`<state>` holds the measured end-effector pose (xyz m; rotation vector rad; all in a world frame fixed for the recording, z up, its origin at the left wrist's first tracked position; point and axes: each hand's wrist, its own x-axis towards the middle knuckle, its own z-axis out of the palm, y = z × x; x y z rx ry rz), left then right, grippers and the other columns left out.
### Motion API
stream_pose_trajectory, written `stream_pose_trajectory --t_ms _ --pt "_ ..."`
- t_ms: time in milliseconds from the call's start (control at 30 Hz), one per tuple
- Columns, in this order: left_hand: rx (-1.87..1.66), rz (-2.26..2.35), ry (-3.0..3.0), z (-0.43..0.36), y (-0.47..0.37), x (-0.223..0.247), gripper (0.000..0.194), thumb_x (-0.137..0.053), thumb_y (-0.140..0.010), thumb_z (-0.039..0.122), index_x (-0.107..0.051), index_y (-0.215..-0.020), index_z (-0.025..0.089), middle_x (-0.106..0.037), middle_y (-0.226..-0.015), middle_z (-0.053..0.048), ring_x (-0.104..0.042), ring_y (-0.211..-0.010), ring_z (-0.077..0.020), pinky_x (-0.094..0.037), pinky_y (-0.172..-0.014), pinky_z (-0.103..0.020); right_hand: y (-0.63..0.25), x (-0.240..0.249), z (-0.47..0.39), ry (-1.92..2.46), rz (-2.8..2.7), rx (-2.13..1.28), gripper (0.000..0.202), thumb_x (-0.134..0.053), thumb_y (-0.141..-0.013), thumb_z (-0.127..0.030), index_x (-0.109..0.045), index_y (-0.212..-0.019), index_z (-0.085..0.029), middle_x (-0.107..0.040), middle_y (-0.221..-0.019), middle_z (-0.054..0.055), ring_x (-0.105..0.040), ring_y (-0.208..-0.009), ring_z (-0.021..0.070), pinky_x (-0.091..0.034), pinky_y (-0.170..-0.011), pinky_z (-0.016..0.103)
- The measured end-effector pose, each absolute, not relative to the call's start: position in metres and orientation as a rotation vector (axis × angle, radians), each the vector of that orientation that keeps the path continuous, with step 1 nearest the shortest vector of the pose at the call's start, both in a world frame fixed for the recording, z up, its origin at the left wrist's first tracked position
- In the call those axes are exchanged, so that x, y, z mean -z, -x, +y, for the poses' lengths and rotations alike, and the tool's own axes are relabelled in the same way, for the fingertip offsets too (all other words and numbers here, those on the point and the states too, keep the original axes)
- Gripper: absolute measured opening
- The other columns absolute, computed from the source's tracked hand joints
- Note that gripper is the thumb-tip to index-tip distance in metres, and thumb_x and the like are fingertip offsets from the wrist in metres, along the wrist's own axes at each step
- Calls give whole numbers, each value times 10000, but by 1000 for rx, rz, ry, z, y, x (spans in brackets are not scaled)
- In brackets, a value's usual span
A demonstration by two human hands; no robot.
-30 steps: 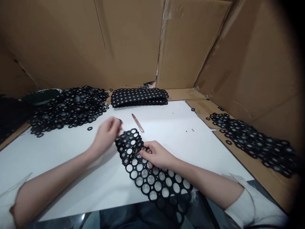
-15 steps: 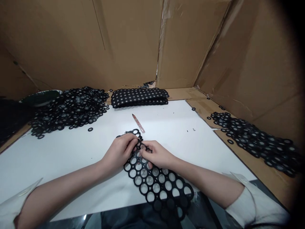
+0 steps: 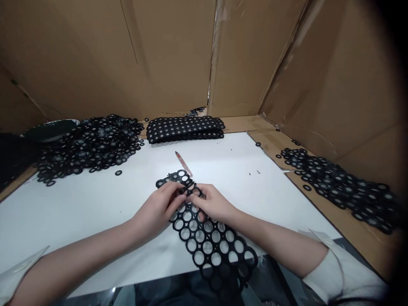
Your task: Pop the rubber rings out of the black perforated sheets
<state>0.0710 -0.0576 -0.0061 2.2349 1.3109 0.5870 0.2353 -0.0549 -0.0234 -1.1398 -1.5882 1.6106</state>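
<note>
A black mesh of linked rings [image 3: 208, 246] runs from the middle of the white board down over its front edge. My left hand [image 3: 162, 206] pinches the mesh near its far end, thumb and fingertips together. Close beside it, my right hand [image 3: 214, 203] grips the same mesh, with its thumb on top and fingers curled underneath. The fingertips of both hands nearly meet, and what small part lies between them is hidden. Just beyond the mesh lies a pointed tool with a reddish, glittery handle [image 3: 184, 163].
Loose black rings form a heap [image 3: 95, 142] at the left, beside a round dish [image 3: 51, 129]. A folded ring mesh [image 3: 186, 129] lies at the back. More rings [image 3: 338, 185] line the right edge. Cardboard walls [image 3: 172, 55] surround the white board [image 3: 79, 212].
My left fingertips have shifted slightly, uncovering more of the mesh's far end. My right hand has risen a little, still on the mesh. The view has shifted slightly.
</note>
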Motion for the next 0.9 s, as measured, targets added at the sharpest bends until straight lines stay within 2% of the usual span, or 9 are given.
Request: stream_pose_trajectory --t_ms 100,267,367,433,533,733,800,900 --pt "-619 1348 -2114 -47 -68 2 262 -325 -846 352 -533 -824 195 -578 -738 -15 -524 -684 -156 -407 -620 -279 -234 26 -55 1141 -1624 -1587 82 -412 -787 -200 -475 -826 -166 -533 -702 -13 -418 -364 28 -343 -363 173" --pt "-1069 1636 -1873 -27 -52 -5 303 -241 -863 354 -478 -774 187 -496 -613 6 -485 -571 -135 -385 -525 -251 -236 28 -57 1144 -1619 -1391 60 -408 -773 -181 -468 -777 -176 -416 -599 -36 -391 -495 68 -355 -495 208" --pt "-916 1619 -2016 -36 -55 -6 254 -313 -852 350 -511 -830 192 -554 -669 -2 -521 -631 -142 -395 -576 -255 -237 24 -56 1095 -1563 -1454 74 -455 -772 -251 -457 -790 -179 -455 -651 -21 -439 -577 92 -388 -575 243" --pt "-797 1509 -2108 -46 -62 -5 226 -348 -846 332 -530 -870 200 -601 -763 -10 -548 -694 -146 -410 -620 -255 -237 21 -56 1031 -1564 -1491 142 -535 -728 -279 -449 -775 -177 -479 -695 -13 -463 -636 103 -401 -631 262" --pt "-723 1402 -2179 -59 -70 -5 214 -362 -842 304 -548 -883 205 -621 -846 -15 -562 -748 -148 -421 -660 -255 -235 21 -55 989 -1549 -1493 180 -584 -680 -245 -434 -756 -179 -484 -717 -15 -472 -668 105 -407 -664 274" --pt "-621 1329 -2188 -63 -71 -2 259 -363 -839 333 -543 -967 199 -616 -908 -48 -558 -801 -178 -430 -692 -293 -235 22 -56 968 -1502 -1464 145 -550 -688 -185 -422 -754 -180 -463 -676 -35 -477 -634 91 -415 -646 264" --pt "-614 1330 -2177 -60 -70 -2 258 -373 -833 350 -542 -951 196 -613 -886 -48 -553 -773 -177 -428 -673 -296 -234 22 -58 984 -1500 -1470 143 -544 -691 -185 -419 -762 -181 -471 -675 -33 -487 -633 93 -418 -635 260" --pt "-663 1401 -2086 -49 -64 -6 281 -319 -850 362 -535 -807 188 -591 -717 -22 -532 -653 -153 -414 -597 -272 -234 24 -58 968 -1496 -1461 143 -531 -695 -183 -421 -787 -184 -509 -727 -13 -519 -694 110 -429 -680 273"
